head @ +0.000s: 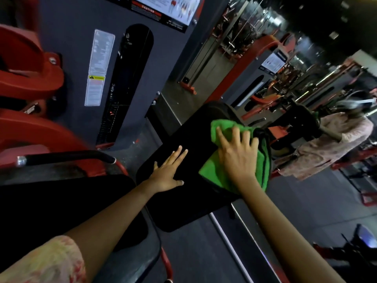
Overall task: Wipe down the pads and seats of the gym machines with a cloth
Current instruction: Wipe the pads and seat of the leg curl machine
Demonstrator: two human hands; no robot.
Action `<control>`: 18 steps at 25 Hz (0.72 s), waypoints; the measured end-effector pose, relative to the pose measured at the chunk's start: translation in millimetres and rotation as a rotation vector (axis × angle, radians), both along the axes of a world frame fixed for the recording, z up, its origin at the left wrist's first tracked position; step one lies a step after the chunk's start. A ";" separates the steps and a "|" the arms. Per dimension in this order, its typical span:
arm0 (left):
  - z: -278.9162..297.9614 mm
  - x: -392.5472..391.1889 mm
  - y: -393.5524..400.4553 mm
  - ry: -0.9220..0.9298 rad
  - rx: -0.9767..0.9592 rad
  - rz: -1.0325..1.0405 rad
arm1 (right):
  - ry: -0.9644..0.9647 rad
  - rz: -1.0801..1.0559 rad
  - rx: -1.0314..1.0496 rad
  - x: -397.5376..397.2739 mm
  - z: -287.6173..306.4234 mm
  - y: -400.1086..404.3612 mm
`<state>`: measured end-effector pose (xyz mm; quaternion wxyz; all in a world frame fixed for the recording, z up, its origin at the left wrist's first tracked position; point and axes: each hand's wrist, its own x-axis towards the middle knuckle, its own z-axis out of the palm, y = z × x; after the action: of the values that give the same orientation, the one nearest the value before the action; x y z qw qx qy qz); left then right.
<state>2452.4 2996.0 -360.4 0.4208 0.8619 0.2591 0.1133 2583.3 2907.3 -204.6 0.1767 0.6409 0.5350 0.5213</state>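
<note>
Right hand (237, 158) flat, fingers spread, pressing the cloth (234, 170) onto the pad's (191, 139) far right side, left hand (168, 174) flat and bare beside it, bracing; unwiped pad runs lengthwise toward the viewer, likely the next stroke's direction.

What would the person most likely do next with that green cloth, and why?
Probably slide the green cloth toward the left hand. The right hand presses it flat near one edge of the black pad, leaving bare surface beside it.
</note>
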 end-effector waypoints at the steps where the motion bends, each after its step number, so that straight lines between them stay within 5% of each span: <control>1: -1.3 -0.5 -0.2 -0.007 0.017 0.011 | 0.000 -0.016 0.060 -1.4 0.9 16.6; 8: -15.8 -7.4 4.4 -0.057 0.048 0.018 | -0.032 0.100 -0.261 -3.5 -24.4 -4.8; 13: -25.8 -4.0 1.5 -0.057 0.059 0.024 | -0.017 -0.080 0.033 -4.9 0.8 47.9; 18: -37.3 -5.5 -2.8 -0.019 -0.045 0.038 | -0.020 0.069 -0.312 -21.0 -59.0 49.2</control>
<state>2446.9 2993.2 -397.7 0.4402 0.8460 0.2741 0.1237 2562.3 2956.5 -263.6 0.2614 0.5819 0.6294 0.4438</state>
